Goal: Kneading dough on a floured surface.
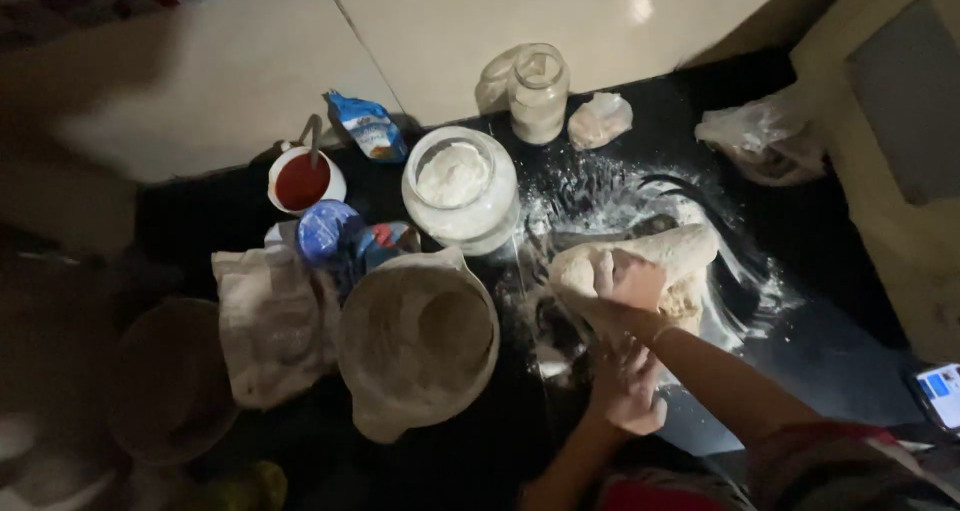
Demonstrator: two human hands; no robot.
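A floured black counter (800,341) is seen beneath both hands, and a flour-dusted bowl (417,339) is set just left of the left hand (628,391). A pale dough mass (640,266) is pressed by the right hand (632,283), fingers curled onto it, while the left hand is laid on the counter just below, its grip not discernible; a large flour jar (461,189) is placed up-left of the hands
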